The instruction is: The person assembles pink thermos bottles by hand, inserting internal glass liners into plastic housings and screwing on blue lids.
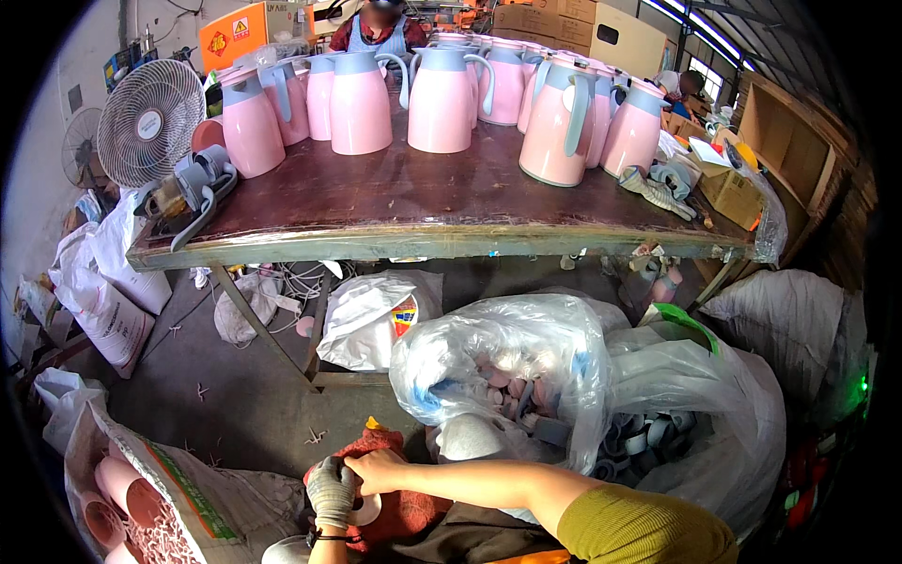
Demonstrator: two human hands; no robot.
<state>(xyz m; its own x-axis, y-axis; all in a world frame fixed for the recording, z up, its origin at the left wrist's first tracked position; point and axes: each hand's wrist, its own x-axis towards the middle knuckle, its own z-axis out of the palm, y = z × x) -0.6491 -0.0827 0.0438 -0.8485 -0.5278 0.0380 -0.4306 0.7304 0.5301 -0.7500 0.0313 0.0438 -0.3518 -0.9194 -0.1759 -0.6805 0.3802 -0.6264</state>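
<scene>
In a pale knitted glove, my left hand (332, 493) is closed at the lower middle, over a red cloth (413, 512) on my lap. My bare right hand (378, 471) reaches across from the right and meets it, fingers bent in against the glove. Just below the two hands shows a white ring-shaped piece (367, 510), partly covered by the left hand. What the fingers hold is hidden between them. To the right, a clear plastic bag (498, 329) contains pink and grey plastic parts, and another bag contains dark grey ring-like parts (648, 442).
A dark red table (404, 202) bears several pink jugs (439, 108) with grey lids and handles. A woven sack (178, 479) of pink parts stands at lower left. White sacks (108, 310) and a fan (150, 122) are farther left. Another person (376, 38) is behind the table.
</scene>
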